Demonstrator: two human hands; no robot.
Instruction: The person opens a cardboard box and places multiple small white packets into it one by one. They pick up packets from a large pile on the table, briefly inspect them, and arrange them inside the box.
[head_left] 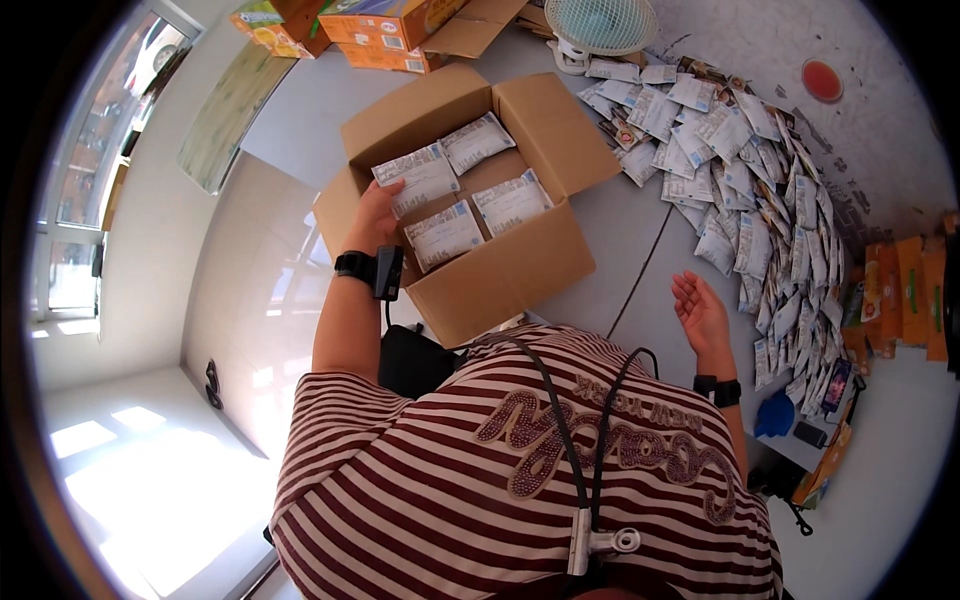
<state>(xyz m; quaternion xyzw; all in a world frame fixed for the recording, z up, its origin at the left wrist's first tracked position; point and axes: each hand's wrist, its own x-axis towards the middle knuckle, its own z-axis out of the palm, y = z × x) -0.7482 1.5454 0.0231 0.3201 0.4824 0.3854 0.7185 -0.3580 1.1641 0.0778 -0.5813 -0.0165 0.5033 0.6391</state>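
An open cardboard box [515, 290] stands in front of me with its flaps folded out. Several white printed packets lie flat inside it. At the box's left side my left hand [376, 214] grips the edge of one white packet [418, 176], thumb on top; its other fingers are mostly hidden. Beside that packet lie a far packet [478, 143], a right packet [513, 203] and a near packet [443, 236]. My right hand [703, 312] is over the grey table, palm up, fingers loosely apart and holding nothing. It is nearest to the big heap of similar packets [755, 215].
A white fan with a greenish guard [602, 24] stands at the far edge. Orange printed cartons [385, 35] are stacked at the far left. A phone [838, 385] and a blue object [774, 413] lie at the right. The grey table [625, 255] has a seam.
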